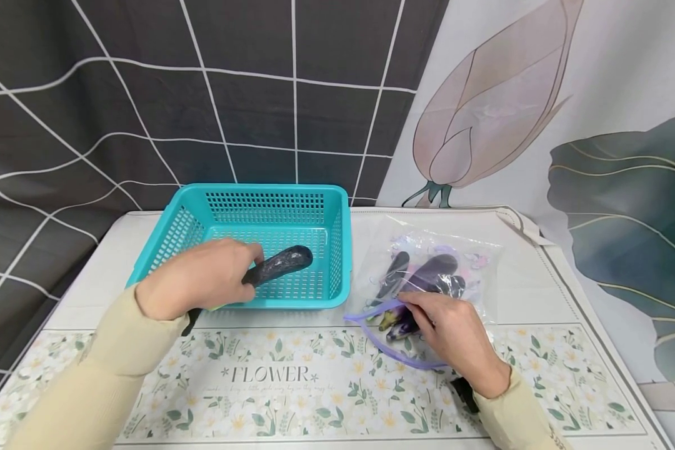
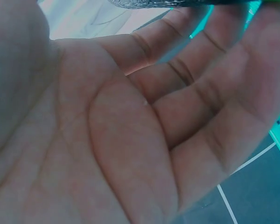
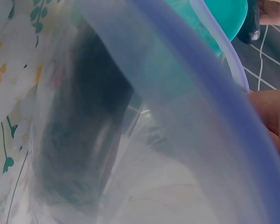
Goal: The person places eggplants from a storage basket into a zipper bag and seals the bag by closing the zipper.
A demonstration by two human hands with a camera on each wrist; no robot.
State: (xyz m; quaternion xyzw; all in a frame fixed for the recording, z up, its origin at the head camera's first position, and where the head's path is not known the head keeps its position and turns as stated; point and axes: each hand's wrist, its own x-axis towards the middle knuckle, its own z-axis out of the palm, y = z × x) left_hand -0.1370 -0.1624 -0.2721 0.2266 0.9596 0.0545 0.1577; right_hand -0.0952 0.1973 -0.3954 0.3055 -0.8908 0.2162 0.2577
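Observation:
My left hand grips a dark eggplant by one end, above the front of a turquoise basket. In the left wrist view, the palm fills the frame and only a strip of the eggplant shows past the fingers. On the right, a clear zip bag lies on the table with several eggplants inside. My right hand pinches the bag's purple zip edge, and the bag's mouth gapes. In the right wrist view, an eggplant shows blurred through the plastic.
A white table cover with a flower print and the word FLOWER lies underneath. Behind the basket hangs a dark cloth with white grid lines. A pale curtain with a large flower print stands at the back right.

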